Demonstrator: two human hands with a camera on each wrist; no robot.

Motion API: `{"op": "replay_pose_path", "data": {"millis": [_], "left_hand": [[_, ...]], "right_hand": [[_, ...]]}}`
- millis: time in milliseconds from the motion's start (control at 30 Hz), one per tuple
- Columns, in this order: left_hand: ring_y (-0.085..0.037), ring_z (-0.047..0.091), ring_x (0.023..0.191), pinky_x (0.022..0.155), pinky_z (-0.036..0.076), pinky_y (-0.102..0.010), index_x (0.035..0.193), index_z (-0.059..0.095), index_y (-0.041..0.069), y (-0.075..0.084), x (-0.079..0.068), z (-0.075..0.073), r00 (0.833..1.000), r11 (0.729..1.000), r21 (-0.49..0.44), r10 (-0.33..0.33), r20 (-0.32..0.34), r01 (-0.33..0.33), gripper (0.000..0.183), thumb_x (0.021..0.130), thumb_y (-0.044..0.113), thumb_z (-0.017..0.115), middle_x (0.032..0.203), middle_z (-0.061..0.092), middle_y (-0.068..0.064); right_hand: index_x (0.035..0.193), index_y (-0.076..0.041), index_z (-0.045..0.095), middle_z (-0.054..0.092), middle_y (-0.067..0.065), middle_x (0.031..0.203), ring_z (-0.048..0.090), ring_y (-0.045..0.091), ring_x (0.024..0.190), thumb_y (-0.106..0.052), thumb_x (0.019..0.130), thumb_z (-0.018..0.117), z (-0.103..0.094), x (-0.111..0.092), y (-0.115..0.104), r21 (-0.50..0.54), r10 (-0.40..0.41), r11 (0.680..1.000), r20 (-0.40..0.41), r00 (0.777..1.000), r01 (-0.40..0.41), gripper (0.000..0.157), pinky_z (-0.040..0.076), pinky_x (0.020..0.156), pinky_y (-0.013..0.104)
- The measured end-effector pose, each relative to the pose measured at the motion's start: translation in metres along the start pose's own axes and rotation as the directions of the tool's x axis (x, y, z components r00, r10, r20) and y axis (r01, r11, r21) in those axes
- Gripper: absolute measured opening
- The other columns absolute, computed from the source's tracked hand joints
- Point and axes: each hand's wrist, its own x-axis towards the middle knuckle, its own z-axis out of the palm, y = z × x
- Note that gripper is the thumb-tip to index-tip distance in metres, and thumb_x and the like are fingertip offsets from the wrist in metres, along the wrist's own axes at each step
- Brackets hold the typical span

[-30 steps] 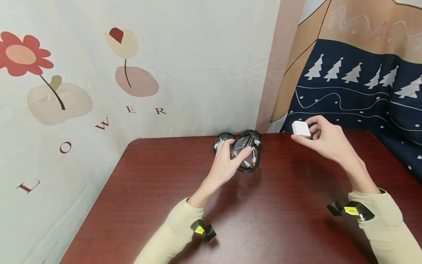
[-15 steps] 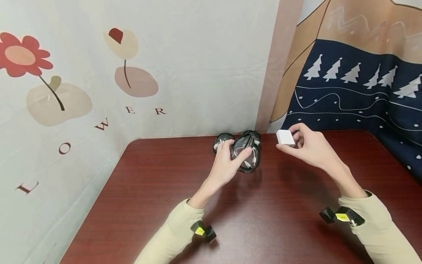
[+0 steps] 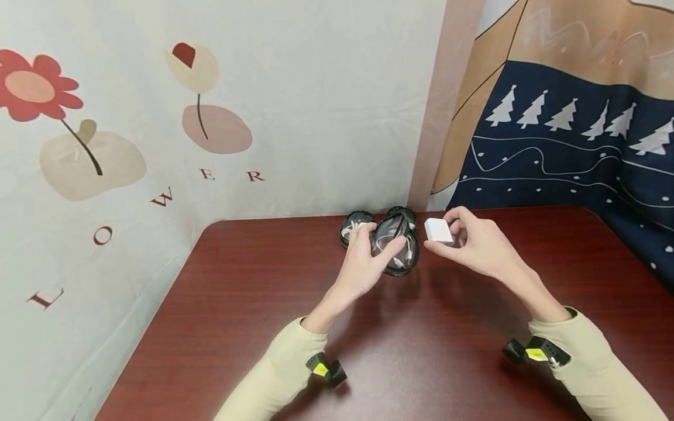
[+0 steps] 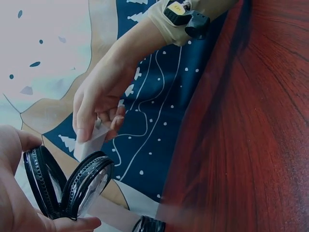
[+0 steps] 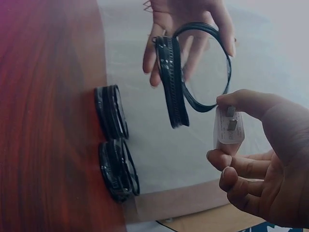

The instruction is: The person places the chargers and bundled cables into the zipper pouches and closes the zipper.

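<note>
My left hand (image 3: 360, 266) grips a round, clear pouch (image 5: 170, 79) with black zip edges, held up and spread apart at its zip. A white cable (image 3: 398, 261) shows through its clear side. Just to the right, my right hand (image 3: 481, 245) pinches a white charger plug (image 3: 438, 230) between thumb and fingers. The plug's two metal prongs (image 5: 232, 124) face the wrist camera. In the left wrist view, the charger (image 4: 89, 142) appears right beyond the parted pouch halves, close to one rim.
Two more round black-edged pouches, one on the left (image 3: 354, 227) and one on the right (image 3: 402, 215), lie at the back edge of the dark red wooden table (image 3: 253, 304). A printed cloth (image 3: 316, 117) hangs directly behind the table.
My right hand has carried the charger plug left and lower, from well off to the right to beside the pouch. The left hand and its pouch have barely moved.
</note>
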Motion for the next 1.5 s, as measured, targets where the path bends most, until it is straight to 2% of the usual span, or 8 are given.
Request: {"op": "replay_pose_path", "data": {"millis": [167,433,800,967,1200,1500], "left_hand": [[-0.029,0.046,0.128,0.108,0.038,-0.043,0.138,0.048,-0.005,0.000,-0.001,0.004,1.000,1.000,0.005,-0.005,0.005,0.005,0.071,0.091,0.044,0.068,0.137,0.045,-0.019],[-0.029,0.047,0.127,0.107,0.038,-0.043,0.142,0.045,-0.002,0.002,-0.005,0.008,0.999,0.999,-0.003,-0.040,0.029,0.040,0.074,0.092,0.047,0.068,0.138,0.043,-0.019],[-0.027,0.049,0.123,0.104,0.040,-0.041,0.144,0.044,-0.003,0.003,-0.010,0.012,0.999,0.999,-0.012,-0.033,0.040,0.033,0.076,0.092,0.048,0.067,0.137,0.043,-0.018],[-0.026,0.049,0.122,0.103,0.040,-0.040,0.145,0.044,-0.003,0.004,-0.011,0.013,0.999,1.000,-0.007,-0.030,0.044,0.031,0.077,0.092,0.048,0.067,0.137,0.043,-0.017],[-0.026,0.049,0.122,0.104,0.040,-0.040,0.144,0.044,-0.003,0.005,-0.012,0.014,0.999,0.999,-0.015,-0.031,0.037,0.031,0.077,0.092,0.048,0.067,0.136,0.044,-0.016],[-0.026,0.050,0.120,0.102,0.042,-0.041,0.143,0.045,-0.003,0.005,-0.013,0.016,0.999,1.000,-0.012,-0.012,0.040,0.013,0.075,0.092,0.047,0.068,0.135,0.045,-0.018]], "right_hand": [[0.115,-0.012,0.055,0.065,0.003,0.084,0.055,0.020,0.074,-0.049,0.084,0.079,0.008,-0.001,-0.002,-0.004,-0.002,1.000,0.010,1.000,0.002,0.054,0.045,0.064,0.035],[0.110,-0.011,0.056,0.063,0.001,0.078,0.053,0.018,0.069,-0.041,0.083,0.082,0.019,-0.001,-0.003,-0.002,-0.054,0.999,-0.018,0.998,0.054,0.049,0.045,0.060,0.033],[0.107,-0.012,0.054,0.055,-0.002,0.075,0.050,0.016,0.065,-0.031,0.081,0.084,0.030,-0.002,-0.004,0.011,-0.116,0.993,-0.031,0.993,0.116,0.044,0.042,0.056,0.030],[0.106,-0.013,0.055,0.054,-0.003,0.075,0.049,0.014,0.064,-0.032,0.080,0.084,0.034,-0.003,-0.004,0.010,-0.133,0.991,-0.045,0.990,0.134,0.044,0.042,0.056,0.029],[0.106,-0.012,0.059,0.051,-0.001,0.079,0.048,0.014,0.071,-0.033,0.079,0.085,0.040,-0.005,-0.008,-0.006,-0.158,0.987,-0.073,0.985,0.158,0.043,0.042,0.058,0.031],[0.107,-0.014,0.061,0.051,0.002,0.090,0.049,0.018,0.081,-0.035,0.079,0.084,0.047,-0.007,-0.009,-0.011,-0.120,0.993,-0.081,0.989,0.120,0.042,0.044,0.062,0.034]]}}
